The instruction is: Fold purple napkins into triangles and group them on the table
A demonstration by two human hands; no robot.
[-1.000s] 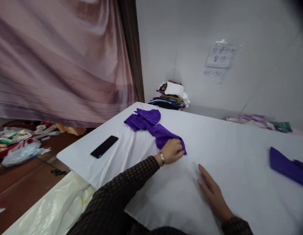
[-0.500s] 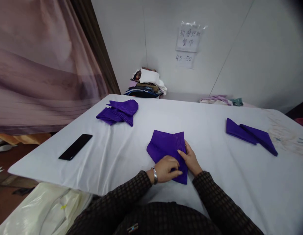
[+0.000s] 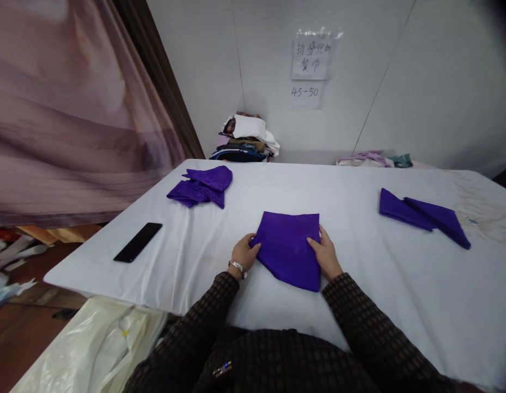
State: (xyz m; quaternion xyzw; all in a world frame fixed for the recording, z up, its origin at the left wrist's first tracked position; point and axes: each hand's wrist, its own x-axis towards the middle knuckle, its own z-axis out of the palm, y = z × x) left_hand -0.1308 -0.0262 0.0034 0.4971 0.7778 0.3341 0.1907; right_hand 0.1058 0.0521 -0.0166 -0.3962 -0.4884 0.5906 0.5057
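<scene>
Cloth (image 3: 289, 251), purple and smooth, lies spread between the person's two hands, over the near half of a white-covered table (image 3: 338, 202). The left hand (image 3: 243, 252) grips its left edge, thumb uppermost. The right hand (image 3: 327, 255) pinches the right edge in the same manner, its fingers partly hidden at the border. Whether the middle rests flat or is slightly lifted, I cannot tell.

The chief risk, I judge, is uneven pull. Both grips are small and sit at opposite edges, so a stronger tug from one side could skew the outline (its lower edge slants down toward the right). Any layers underneath cannot be counted from above; if there are several, a thumb dragging only the top one could put them out of line. The fabric has a faint sheen, so it probably slides easily, and loosening one hand too soon could let an edge open or crease.

The bracelet (image 3: 238, 267) on the left wrist could snag the fabric if that wrist sweeps across it. A rumpled purple cloth (image 3: 203, 187) at the far left, a folded purple piece (image 3: 420, 214) on the right and a black phone (image 3: 138, 242) all lie well apart, so a knock seems unlikely unless an arm swings wide.
</scene>
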